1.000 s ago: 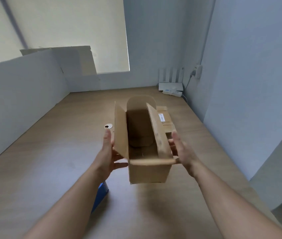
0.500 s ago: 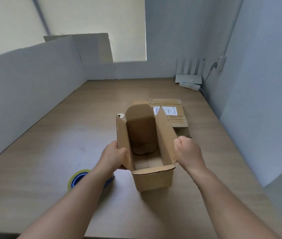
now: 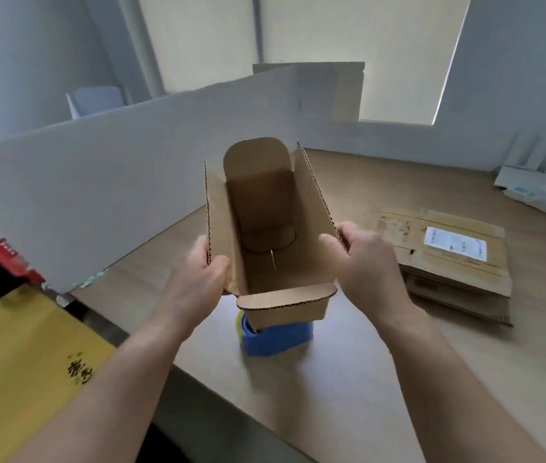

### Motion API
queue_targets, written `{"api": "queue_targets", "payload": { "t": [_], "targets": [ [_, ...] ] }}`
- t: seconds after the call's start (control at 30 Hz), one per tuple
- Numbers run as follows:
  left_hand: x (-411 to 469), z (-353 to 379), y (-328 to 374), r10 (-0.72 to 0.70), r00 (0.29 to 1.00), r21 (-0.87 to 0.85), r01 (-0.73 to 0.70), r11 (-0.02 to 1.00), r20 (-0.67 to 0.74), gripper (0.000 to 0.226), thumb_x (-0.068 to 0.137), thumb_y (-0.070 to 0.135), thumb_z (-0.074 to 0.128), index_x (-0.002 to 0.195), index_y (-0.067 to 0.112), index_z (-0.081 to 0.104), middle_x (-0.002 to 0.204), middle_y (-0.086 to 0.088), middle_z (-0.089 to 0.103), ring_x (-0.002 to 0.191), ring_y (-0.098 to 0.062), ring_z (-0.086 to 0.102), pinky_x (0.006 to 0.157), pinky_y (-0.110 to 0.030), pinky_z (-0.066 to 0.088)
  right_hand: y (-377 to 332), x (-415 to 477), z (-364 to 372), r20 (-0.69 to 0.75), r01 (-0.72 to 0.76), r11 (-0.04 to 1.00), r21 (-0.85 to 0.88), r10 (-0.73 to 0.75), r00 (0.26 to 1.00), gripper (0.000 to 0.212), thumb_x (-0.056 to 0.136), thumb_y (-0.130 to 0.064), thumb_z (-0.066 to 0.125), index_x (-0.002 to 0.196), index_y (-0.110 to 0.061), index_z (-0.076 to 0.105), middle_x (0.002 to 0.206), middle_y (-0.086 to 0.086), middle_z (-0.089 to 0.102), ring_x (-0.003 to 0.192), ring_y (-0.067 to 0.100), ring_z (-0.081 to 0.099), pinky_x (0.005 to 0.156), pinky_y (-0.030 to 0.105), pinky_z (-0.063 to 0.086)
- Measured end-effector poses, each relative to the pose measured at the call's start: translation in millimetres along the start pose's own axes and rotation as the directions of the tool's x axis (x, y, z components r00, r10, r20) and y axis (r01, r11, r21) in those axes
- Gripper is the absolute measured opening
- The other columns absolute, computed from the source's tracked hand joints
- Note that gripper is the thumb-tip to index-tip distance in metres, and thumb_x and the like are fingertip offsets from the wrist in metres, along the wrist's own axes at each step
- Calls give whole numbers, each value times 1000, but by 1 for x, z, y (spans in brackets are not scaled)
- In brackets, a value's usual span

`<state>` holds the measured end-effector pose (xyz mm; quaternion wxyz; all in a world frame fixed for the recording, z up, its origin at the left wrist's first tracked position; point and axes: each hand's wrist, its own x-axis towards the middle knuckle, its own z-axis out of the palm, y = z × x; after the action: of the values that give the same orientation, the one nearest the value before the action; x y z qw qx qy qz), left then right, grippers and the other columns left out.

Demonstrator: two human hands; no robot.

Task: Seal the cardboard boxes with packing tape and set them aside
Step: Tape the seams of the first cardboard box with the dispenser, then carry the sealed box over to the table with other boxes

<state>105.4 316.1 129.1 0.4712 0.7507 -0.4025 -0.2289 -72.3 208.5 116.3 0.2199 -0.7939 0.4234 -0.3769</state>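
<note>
Yellow fills my seven o'clock corner: a yellow carton (image 3: 24, 362) with dark printed characters lies beside the near-left edge of the worktop (image 3: 365, 379). Both forearms reach in from the bottom of my view.

Just below centre, at six o'clock, a blue tape roll (image 3: 275, 339) with a yellow-green rim sits on the pale wooden worktop. The cardboard box (image 3: 264, 212) is dead centre, directly over that roll and hiding its far part. I cannot tell whether the two touch. The box is open at the top. Its far flap and two long side flaps stand up, and its rounded near flap is folded out toward me. I look straight down into its bare inside.

The left hand (image 3: 194, 282) grips the long flap at the box's nine o'clock, thumb inside and fingers round the outside. The right hand (image 3: 368, 265) pinches the long flap at the box's three o'clock, thumb at the corrugated edge and fingers curled behind. The hands are apart, with the box's width between them.

At three o'clock, beyond the right hand, a stack of flattened boxes (image 3: 448, 262) lies on the worktop, and the top one bears a white label. A white partition (image 3: 97, 182) runs from nine o'clock up toward twelve along the worktop's left side. Far back at two o'clock, a white device (image 3: 539, 192) lies by the wall.
</note>
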Motion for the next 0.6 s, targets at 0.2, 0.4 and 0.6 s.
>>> {"api": "queue_targets", "payload": {
  "t": [0.2,0.4,0.6],
  "targets": [
    [-14,-94,-76,-80,963,124,115,986,-256,32,98,20,40,128,10,44,117,-16,57,95,-25,59,81,-44,54,-72,9,103,243,181,983,-33,-168,955,26,98,-26,47,74,-18,42,60,-5,38,68,27,40,61,33,21],
    [-38,-198,-153,-299,855,33,345,938,-424,27,96,13,40,121,11,51,117,-6,62,102,-28,57,78,-34,47,-157,-3,227,467,199,973,117,-230,854,38,97,-25,48,62,-24,35,59,-3,43,61,21,41,53,30,30],
    [-43,-283,-226,-421,737,-27,482,876,-529,28,96,10,40,122,10,51,114,-6,62,97,-27,54,75,-29,37,-226,-15,334,646,206,961,187,-278,711,34,97,-26,47,63,-24,41,58,-5,43,55,13,38,52,29,27]
  ]
}}
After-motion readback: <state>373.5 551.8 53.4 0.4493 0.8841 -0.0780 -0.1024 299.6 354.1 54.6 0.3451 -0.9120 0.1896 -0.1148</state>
